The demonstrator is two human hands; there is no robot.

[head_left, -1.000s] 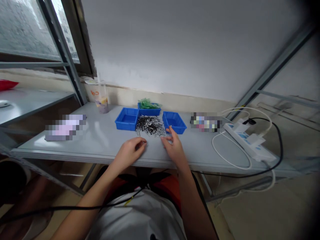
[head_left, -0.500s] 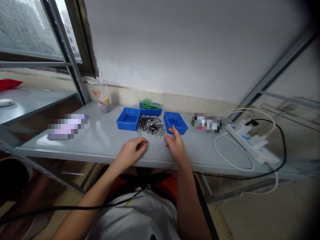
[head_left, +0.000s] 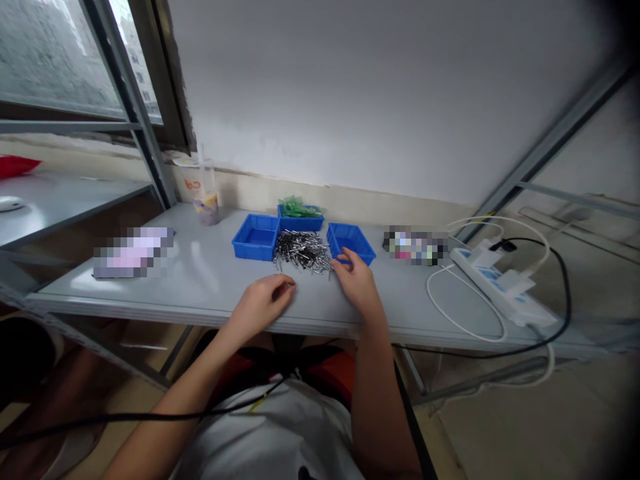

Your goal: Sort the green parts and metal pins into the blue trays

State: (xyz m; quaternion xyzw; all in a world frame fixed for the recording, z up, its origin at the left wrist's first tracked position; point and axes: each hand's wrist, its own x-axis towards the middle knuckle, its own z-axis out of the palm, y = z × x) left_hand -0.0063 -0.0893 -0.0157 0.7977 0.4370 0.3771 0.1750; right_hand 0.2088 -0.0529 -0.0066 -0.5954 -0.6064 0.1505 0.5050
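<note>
A heap of small silvery metal pins or screws (head_left: 303, 251) lies on the grey table (head_left: 200, 287); their exact kind is too small to make out. In front of the heap, to the left, my left hand (head_left: 264, 301) rests at the table with its fingers curled in and thumb against them; whatever they may hold is hidden. My right hand (head_left: 359, 283) is at the heap's right edge, thumb and forefinger slightly apart, overlapping the near side of the right blue tray (head_left: 367, 257). Nothing can be seen between those fingers.
Another blue tray (head_left: 243, 248) stands left of the heap. Behind it, a third tray (head_left: 300, 223) holds green plastic pieces (head_left: 299, 207). A drink cup (head_left: 206, 207) and a blurred-out flat object (head_left: 133, 253) are to the left. At right lie a power strip (head_left: 505, 290) and cables.
My right hand has shifted slightly right, and its raised forefinger has lowered and bent toward the heap's edge. The left hand stays nearly still.
</note>
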